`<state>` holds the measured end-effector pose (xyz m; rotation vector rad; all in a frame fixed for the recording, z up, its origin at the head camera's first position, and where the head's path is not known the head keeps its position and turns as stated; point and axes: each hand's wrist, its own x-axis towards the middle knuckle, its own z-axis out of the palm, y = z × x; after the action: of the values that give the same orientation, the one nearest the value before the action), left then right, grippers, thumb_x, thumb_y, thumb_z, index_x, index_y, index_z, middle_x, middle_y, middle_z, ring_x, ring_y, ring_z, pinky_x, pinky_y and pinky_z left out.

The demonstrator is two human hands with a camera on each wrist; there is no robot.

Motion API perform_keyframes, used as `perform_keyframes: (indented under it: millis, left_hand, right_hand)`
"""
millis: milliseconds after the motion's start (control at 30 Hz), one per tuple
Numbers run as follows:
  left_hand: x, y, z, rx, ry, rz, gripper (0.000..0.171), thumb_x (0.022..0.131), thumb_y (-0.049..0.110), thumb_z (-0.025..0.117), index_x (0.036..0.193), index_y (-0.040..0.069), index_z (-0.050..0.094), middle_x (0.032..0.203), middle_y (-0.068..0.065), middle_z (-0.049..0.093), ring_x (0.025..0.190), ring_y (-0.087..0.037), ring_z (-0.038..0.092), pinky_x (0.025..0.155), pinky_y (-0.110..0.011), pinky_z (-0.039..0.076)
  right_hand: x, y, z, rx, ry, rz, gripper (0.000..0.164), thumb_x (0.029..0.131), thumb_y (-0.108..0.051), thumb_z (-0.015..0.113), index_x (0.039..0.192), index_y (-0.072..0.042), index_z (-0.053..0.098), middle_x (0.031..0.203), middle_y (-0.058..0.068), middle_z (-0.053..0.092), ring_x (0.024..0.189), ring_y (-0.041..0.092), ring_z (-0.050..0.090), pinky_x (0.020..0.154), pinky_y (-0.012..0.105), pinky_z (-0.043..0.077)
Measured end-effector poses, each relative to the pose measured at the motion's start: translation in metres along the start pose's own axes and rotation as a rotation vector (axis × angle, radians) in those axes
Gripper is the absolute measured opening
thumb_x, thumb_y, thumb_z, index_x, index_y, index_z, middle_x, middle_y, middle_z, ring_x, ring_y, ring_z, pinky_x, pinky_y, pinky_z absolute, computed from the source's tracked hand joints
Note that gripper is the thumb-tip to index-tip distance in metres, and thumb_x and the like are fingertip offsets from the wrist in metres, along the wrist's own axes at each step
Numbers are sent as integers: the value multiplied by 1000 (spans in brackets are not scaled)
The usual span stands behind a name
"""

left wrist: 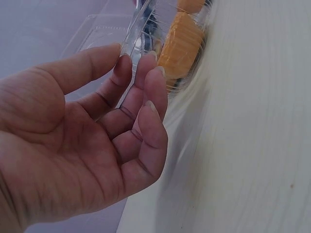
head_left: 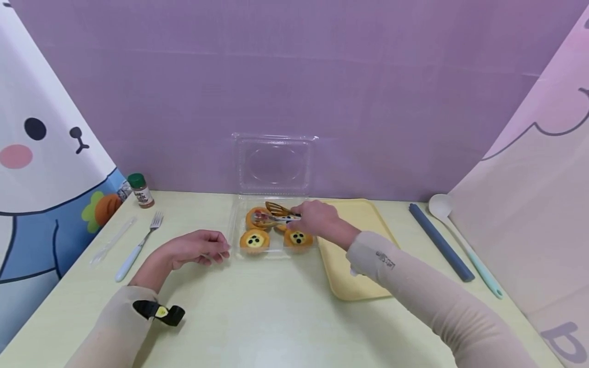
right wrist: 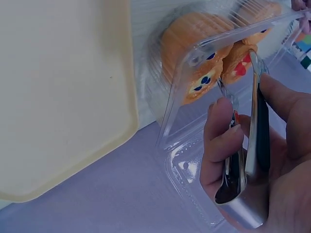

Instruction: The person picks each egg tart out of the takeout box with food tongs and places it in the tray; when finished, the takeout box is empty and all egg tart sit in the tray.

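A clear plastic clamshell container point(head_left: 236, 225) stands with its lid point(head_left: 275, 166) raised. Inside are several small round tarts; two in front point(head_left: 254, 239) carry dark berries on pale cream. My right hand point(head_left: 319, 220) grips metal serving tongs point(right wrist: 250, 206) with dark handle panels, reaching over the container from the right. In the right wrist view, the tong tips are at a tart with red topping point(right wrist: 239, 67). At the container's left front corner, my left hand point(head_left: 198, 248) pinches the rim between thumb and index finger, the other fingers loosely curled.
Right of the container lies a yellow tray point(head_left: 359, 276). Beyond it are a dark blue stick point(head_left: 440, 240) and a white spoon with a mint handle point(head_left: 469, 250). At left lie a fork point(head_left: 140, 248), a clear plastic utensil point(head_left: 112, 241) and a green-capped spice jar point(head_left: 141, 191).
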<state>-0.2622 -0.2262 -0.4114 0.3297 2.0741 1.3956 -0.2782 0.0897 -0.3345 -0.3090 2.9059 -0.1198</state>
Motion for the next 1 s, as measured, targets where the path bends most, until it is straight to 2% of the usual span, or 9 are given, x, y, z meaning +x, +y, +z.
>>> perform_keyframes:
  millis: [167, 300, 567, 767, 1000]
  left_hand:
    - [-1, -1, 0, -1, -8, 12, 24, 99, 30, 62, 103, 6, 60, 102, -5, 67, 93, -19, 64, 79, -34, 52]
    - [-1, -1, 0, 2, -12, 16, 24, 99, 29, 62, 103, 5, 60, 102, -4, 67, 92, -19, 64, 79, -34, 51]
    - [1, 3, 0, 11, 6, 11, 20, 100, 26, 61, 103, 6, 61, 103, -5, 67, 95, -20, 64, 80, -34, 51]
    - [0, 3, 1, 16, 7, 3, 20, 100, 26, 61, 103, 6, 61, 103, -4, 68, 94, -20, 64, 81, -35, 51]
    - [0, 3, 2, 12, 9, 8, 20, 100, 25, 61, 103, 6, 61, 103, -5, 68, 94, -20, 64, 81, -35, 51]
  right_hand:
    - [4, 0, 3, 68, -34, 18, 59, 93, -55, 64, 146, -32, 52, 141, 1, 61, 79, 19, 57, 55, 31, 36]
    - [5, 4, 5, 104, -36, 0, 58, 94, -53, 63, 146, -31, 52, 140, 2, 62, 76, 17, 56, 54, 31, 36]
    - [1, 7, 0, 178, -25, -13, 56, 94, -51, 63, 144, -28, 56, 144, 3, 59, 85, 18, 61, 58, 31, 40]
    - [1, 1, -3, 158, -54, -11, 57, 94, -49, 63, 145, -25, 53, 124, 2, 69, 68, 14, 63, 52, 29, 39]
    - [2, -8, -8, 102, -88, -9, 54, 96, -47, 62, 145, -27, 53, 106, 2, 73, 64, 14, 56, 52, 30, 36]
